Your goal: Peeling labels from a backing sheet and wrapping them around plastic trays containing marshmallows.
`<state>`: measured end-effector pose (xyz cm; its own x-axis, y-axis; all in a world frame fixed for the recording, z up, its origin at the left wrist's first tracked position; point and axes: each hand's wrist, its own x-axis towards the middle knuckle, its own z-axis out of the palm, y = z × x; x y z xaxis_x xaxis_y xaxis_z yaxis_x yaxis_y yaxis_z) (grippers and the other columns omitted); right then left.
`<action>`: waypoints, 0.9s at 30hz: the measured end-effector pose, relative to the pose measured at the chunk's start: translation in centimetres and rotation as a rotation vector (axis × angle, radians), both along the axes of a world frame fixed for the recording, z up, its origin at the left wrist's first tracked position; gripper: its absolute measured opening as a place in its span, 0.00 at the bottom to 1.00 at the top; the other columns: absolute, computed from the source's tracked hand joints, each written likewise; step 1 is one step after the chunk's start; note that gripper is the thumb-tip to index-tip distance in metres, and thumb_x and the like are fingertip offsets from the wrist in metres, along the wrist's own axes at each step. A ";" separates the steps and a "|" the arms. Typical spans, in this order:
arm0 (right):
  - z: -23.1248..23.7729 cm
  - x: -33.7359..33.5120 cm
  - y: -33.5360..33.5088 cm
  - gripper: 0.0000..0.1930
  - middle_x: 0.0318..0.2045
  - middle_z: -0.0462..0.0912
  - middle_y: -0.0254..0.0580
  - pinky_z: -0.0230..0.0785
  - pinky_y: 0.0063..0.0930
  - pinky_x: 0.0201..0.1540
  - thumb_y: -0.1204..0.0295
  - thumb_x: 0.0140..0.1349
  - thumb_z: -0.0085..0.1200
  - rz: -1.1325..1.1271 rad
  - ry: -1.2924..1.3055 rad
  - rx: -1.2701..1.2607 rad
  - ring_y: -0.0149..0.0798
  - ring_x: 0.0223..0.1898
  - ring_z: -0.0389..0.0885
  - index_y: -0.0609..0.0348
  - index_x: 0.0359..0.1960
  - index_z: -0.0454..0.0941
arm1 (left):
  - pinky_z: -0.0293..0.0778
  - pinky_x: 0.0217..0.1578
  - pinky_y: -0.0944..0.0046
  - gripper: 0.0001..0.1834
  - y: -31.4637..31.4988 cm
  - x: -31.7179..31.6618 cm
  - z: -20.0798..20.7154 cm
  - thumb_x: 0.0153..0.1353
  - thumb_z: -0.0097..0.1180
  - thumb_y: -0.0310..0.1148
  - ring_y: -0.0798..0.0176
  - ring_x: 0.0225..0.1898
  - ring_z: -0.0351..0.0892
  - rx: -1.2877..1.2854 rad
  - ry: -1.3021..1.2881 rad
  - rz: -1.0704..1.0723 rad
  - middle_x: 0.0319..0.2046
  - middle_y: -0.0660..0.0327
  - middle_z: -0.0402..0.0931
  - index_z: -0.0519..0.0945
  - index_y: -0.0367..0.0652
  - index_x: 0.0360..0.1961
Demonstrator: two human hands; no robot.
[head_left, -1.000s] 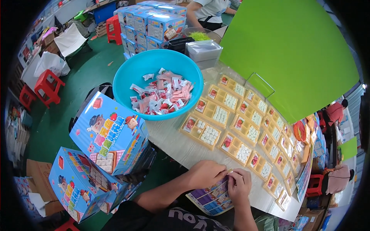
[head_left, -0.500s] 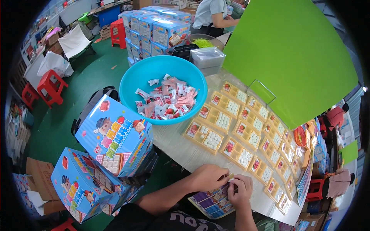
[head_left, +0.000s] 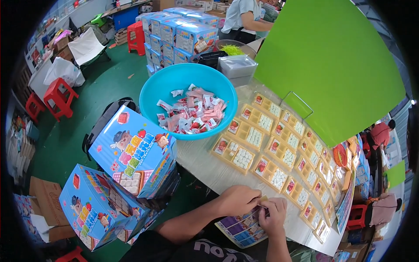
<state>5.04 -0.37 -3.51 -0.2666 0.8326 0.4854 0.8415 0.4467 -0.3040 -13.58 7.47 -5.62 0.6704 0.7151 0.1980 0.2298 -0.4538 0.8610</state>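
Over the table's near edge, my left hand [head_left: 239,200] and my right hand [head_left: 273,214] meet at the top of a colourful printed sheet [head_left: 240,230]. My right hand grips the sheet between thumb and fingers. The left fingertips are pinched beside it, where a small pale yellow edge shows; what exactly they hold is hidden. Just beyond the hands lie rows of shallow yellow trays [head_left: 233,156]. Most have a strawberry-printed packet in one compartment and small white pieces in another.
Far left on the table stands a turquoise basin [head_left: 146,98] of small wrapped packets. Blue printed boxes [head_left: 126,148] are stacked left of the table. A large green panel [head_left: 331,65] rises behind the trays, by a wire stand [head_left: 299,101]. Another person [head_left: 244,19] sits beyond.
The whole view has shifted slightly, with basin and boxes now a little further right. Both hands stay together at the sheet; their fingers have barely moved.
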 end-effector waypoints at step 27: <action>2.1 1.6 -6.0 0.13 0.37 0.79 0.36 0.66 0.37 0.41 0.79 0.46 0.65 0.073 0.098 -0.084 0.44 0.37 0.77 0.53 0.34 0.79 | 0.71 0.30 0.57 0.08 -0.6 1.2 0.3 0.69 0.54 0.31 0.47 0.26 0.74 0.011 0.054 0.107 0.27 0.48 0.76 0.76 0.36 0.39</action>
